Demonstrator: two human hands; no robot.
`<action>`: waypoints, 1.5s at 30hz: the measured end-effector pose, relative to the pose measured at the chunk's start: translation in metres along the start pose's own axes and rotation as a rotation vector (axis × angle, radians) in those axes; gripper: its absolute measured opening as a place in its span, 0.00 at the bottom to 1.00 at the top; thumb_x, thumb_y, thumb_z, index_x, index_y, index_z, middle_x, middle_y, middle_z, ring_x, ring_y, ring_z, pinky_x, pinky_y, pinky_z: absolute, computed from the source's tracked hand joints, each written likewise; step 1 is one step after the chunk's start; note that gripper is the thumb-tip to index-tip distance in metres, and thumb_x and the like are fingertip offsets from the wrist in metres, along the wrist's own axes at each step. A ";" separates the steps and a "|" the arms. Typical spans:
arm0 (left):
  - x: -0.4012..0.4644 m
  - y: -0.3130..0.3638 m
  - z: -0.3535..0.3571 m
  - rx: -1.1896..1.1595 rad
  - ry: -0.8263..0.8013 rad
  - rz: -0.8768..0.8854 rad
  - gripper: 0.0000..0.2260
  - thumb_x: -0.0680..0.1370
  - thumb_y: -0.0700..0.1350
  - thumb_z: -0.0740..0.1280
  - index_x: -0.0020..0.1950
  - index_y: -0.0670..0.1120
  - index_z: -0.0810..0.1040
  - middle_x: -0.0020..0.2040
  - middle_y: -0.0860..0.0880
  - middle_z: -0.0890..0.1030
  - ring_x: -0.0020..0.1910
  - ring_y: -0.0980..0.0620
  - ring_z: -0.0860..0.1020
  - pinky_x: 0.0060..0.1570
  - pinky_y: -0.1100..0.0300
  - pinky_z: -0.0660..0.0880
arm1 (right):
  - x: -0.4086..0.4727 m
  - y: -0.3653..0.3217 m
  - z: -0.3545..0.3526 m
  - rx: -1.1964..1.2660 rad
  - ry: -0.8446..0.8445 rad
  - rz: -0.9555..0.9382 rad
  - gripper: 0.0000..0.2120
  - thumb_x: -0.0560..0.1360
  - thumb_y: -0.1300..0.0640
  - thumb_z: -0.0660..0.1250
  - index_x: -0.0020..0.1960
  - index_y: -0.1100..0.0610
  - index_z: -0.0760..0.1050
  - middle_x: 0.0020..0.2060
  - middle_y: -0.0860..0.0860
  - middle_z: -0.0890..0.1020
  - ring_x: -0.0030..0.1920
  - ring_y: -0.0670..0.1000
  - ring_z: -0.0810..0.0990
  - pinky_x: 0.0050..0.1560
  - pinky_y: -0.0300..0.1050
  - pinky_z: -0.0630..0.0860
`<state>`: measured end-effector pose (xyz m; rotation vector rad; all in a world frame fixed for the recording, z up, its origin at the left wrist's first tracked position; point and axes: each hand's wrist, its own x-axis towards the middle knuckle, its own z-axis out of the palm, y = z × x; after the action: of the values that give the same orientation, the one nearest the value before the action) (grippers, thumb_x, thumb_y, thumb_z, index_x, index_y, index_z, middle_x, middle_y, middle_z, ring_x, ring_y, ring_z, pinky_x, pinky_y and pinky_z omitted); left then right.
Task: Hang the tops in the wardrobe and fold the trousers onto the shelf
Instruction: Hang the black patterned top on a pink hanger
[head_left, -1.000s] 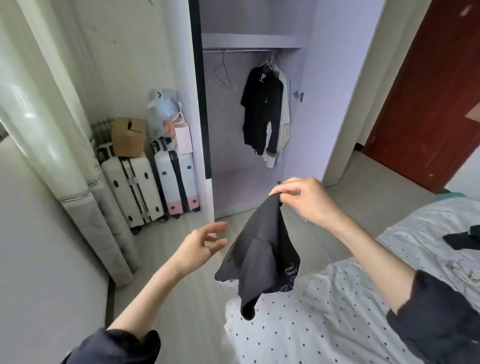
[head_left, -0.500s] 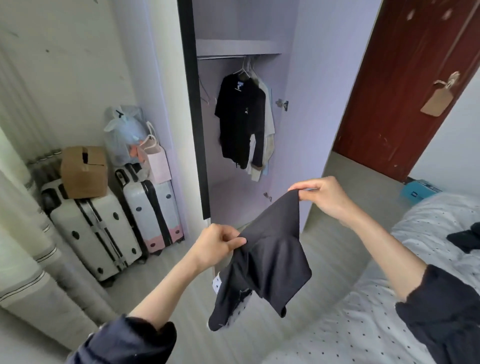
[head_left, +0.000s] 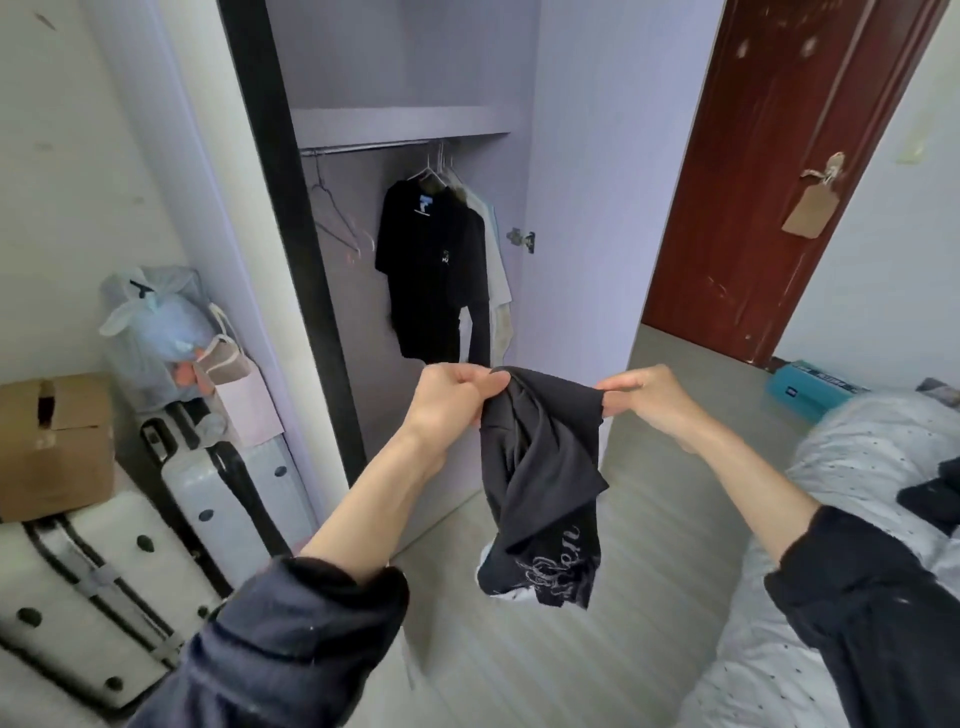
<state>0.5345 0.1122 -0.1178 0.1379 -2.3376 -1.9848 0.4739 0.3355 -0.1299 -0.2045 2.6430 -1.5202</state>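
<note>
The wardrobe (head_left: 571, 182) stands open in front of me, and on its rail (head_left: 363, 149) a black top (head_left: 431, 270) hangs from a hanger with a pale top (head_left: 496, 260) just behind it; to their left an empty wire hanger (head_left: 337, 228) dangles from the same rail. Above the rail runs a shelf (head_left: 400, 124), and I cannot see anything lying on it from here. To the left of the wardrobe a cardboard box (head_left: 52, 447) sits on a white suitcase (head_left: 88, 587), with a second suitcase (head_left: 228, 493) beside it carrying a pink paper bag (head_left: 247, 410) and a knotted plastic bag (head_left: 156, 322). My left hand (head_left: 449, 397) is curled tight, pinching one top corner of a black garment (head_left: 543, 478), and my right hand (head_left: 652, 397) pinches the other corner between thumb and fingers. The garment hangs twisted between them in the air, in front of the wardrobe opening and above the floor (head_left: 623, 597), with pale lettering near its lower edge. The bed (head_left: 857, 457) lies to my right, with another dark piece of clothing (head_left: 930, 493) on it.
</note>
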 end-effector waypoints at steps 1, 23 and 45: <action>0.025 0.007 0.010 -0.011 0.020 -0.010 0.13 0.76 0.43 0.68 0.48 0.32 0.80 0.41 0.42 0.79 0.41 0.48 0.76 0.50 0.52 0.78 | 0.019 0.003 -0.003 0.004 -0.019 0.018 0.10 0.75 0.70 0.64 0.55 0.67 0.79 0.50 0.60 0.82 0.40 0.52 0.80 0.36 0.23 0.72; 0.380 0.050 0.081 0.004 0.098 0.191 0.07 0.78 0.44 0.66 0.53 0.49 0.82 0.46 0.52 0.84 0.42 0.59 0.81 0.46 0.66 0.77 | 0.350 -0.035 -0.053 0.048 0.136 -0.192 0.09 0.75 0.58 0.69 0.42 0.65 0.77 0.39 0.61 0.82 0.39 0.52 0.76 0.42 0.43 0.69; 0.595 0.011 -0.018 0.375 0.126 -0.062 0.08 0.80 0.43 0.63 0.48 0.41 0.79 0.42 0.48 0.76 0.42 0.55 0.72 0.44 0.68 0.68 | 0.663 -0.018 -0.026 -0.094 -0.196 -0.078 0.11 0.73 0.58 0.69 0.39 0.66 0.74 0.36 0.60 0.77 0.42 0.57 0.77 0.40 0.45 0.70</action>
<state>-0.0543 0.0281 -0.1056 0.3487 -2.6192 -1.4881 -0.1829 0.2441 -0.1064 -0.4438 2.5796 -1.3213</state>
